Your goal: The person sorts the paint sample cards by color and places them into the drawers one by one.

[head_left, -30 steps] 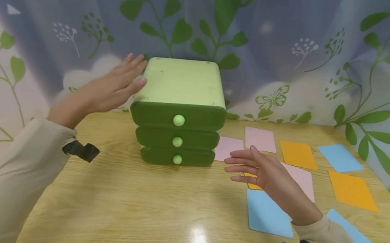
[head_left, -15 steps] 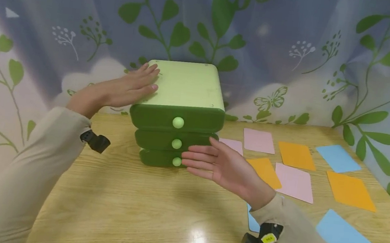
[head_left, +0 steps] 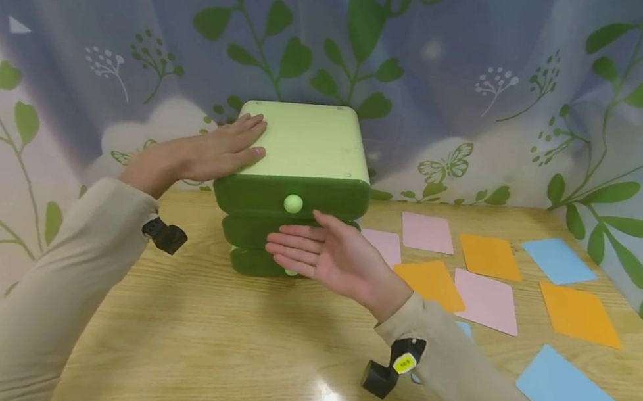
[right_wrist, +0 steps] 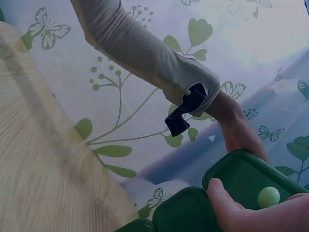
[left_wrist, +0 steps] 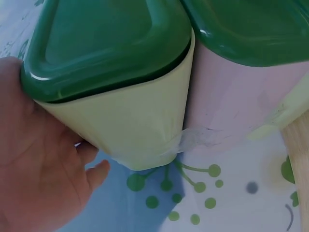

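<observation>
A small cabinet [head_left: 313, 143] with a pale green top and three dark green drawers stands against the curtain. My left hand [head_left: 213, 154] rests flat along the left side of its top, fingers nearly straight. In front of the middle drawer [head_left: 243, 231], my right hand [head_left: 344, 262] is held palm up with straight fingers, holding nothing. It hides the middle knob and most of the bottom one. Above its thumb shows the round pale green top knob [head_left: 293, 204]. The left wrist view shows the green drawer fronts [left_wrist: 111, 48] close beside the left hand [left_wrist: 38, 159].
On the right of the wooden table [head_left: 208, 359] lie several flat paper squares: pink [head_left: 427, 232], orange [head_left: 490, 257] and blue [head_left: 566, 400]. A printed fabric curtain [head_left: 469, 52] rises behind the table. Each wrist carries a small black camera, such as the right one [head_left: 381, 379].
My left hand has moved right from beside the cabinet onto its top. My right hand has moved left from over the paper squares to the front of the drawers.
</observation>
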The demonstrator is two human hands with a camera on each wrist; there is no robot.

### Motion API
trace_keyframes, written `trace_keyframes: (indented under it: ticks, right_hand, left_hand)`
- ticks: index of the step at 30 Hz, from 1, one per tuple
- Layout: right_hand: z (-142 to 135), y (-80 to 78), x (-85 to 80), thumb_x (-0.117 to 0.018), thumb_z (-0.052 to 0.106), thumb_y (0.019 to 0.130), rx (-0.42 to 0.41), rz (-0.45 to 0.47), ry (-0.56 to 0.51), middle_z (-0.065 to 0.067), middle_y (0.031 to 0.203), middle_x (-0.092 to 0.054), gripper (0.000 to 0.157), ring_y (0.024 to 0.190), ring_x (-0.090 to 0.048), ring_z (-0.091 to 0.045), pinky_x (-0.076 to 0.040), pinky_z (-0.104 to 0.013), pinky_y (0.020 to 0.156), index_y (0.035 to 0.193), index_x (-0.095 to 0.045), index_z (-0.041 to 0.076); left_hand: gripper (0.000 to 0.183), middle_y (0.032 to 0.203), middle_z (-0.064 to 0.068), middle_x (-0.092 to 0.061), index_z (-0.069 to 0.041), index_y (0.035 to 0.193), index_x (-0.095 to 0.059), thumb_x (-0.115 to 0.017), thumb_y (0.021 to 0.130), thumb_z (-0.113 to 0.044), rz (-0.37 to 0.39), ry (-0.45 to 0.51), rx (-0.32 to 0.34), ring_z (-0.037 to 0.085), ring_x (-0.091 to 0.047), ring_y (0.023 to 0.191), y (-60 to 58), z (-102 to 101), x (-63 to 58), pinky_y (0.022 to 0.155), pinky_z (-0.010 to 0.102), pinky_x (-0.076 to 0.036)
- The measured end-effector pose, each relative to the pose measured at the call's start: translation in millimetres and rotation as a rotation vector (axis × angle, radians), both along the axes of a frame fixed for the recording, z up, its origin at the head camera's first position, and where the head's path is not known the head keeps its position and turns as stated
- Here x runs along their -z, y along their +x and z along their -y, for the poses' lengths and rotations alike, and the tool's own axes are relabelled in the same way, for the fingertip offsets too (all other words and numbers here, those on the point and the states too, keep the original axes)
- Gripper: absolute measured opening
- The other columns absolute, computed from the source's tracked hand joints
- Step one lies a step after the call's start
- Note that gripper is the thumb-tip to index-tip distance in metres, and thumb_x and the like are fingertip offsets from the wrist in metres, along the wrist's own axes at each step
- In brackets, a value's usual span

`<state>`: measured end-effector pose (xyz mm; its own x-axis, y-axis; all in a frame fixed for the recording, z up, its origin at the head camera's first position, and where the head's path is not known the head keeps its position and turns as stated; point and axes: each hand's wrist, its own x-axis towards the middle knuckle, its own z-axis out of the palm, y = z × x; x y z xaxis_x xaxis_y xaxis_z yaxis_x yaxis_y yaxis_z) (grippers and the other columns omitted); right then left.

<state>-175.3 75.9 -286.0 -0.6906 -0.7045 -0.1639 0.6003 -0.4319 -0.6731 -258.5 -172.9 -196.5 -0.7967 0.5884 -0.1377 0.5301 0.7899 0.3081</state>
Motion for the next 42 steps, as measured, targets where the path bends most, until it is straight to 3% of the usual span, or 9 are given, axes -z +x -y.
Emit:
trace_keyframes:
  ticks: [7, 15, 36, 42]
  right_hand:
    - [14.1, -6.3, -7.8, -0.031, 0.032, 0.106, 0.052, 0.01, -0.002, -0.029, 0.15, -0.03, 0.059, 0.139, -0.032, -0.037, -0.031, -0.038, 0.113, 0.146, -0.024, -0.011]
    - [22.3, -10.7, -10.4, -0.031, 0.03, 0.107, 0.093, 0.024, -0.001, -0.028, 0.15, -0.031, 0.056, 0.139, -0.032, -0.036, -0.031, -0.038, 0.113, 0.146, -0.026, -0.011]
    - [26.9, -6.8, -14.5, -0.034, 0.029, 0.107, 0.128, 0.04, 0.023, -0.026, 0.147, -0.038, 0.05, 0.137, -0.038, -0.035, -0.036, -0.038, 0.111, 0.141, -0.034, -0.006]
    - [26.3, -1.1, -13.5, -0.034, 0.029, 0.107, 0.127, 0.053, 0.021, -0.026, 0.147, -0.039, 0.04, 0.136, -0.039, -0.034, -0.037, -0.038, 0.11, 0.126, -0.046, -0.004]
  left_hand:
    - [0.068, 0.159, 0.016, 0.016, -0.001, 0.152, 0.012, -0.013, 0.105, -0.043, -0.057, -0.109, -0.032, 0.032, 0.017, 0.145, 7.4, -8.0, -3.7, 0.117, 0.049, 0.01]
    - [0.067, 0.158, 0.02, 0.013, 0.003, 0.151, 0.009, -0.015, 0.106, -0.04, -0.092, -0.118, -0.041, 0.033, 0.016, 0.145, 9.7, -10.7, -1.5, 0.118, 0.047, 0.009]
    - [0.067, 0.158, 0.018, 0.017, 0.001, 0.151, 0.012, -0.015, 0.106, -0.04, -0.02, -0.085, -0.041, 0.032, 0.019, 0.144, 6.6, -8.4, -2.7, 0.118, 0.048, 0.007]
    - [0.068, 0.158, 0.017, 0.019, 0.001, 0.151, 0.012, -0.016, 0.106, -0.04, 0.012, -0.081, -0.043, 0.032, 0.02, 0.144, 7.0, -7.6, -4.9, 0.117, 0.049, 0.007]
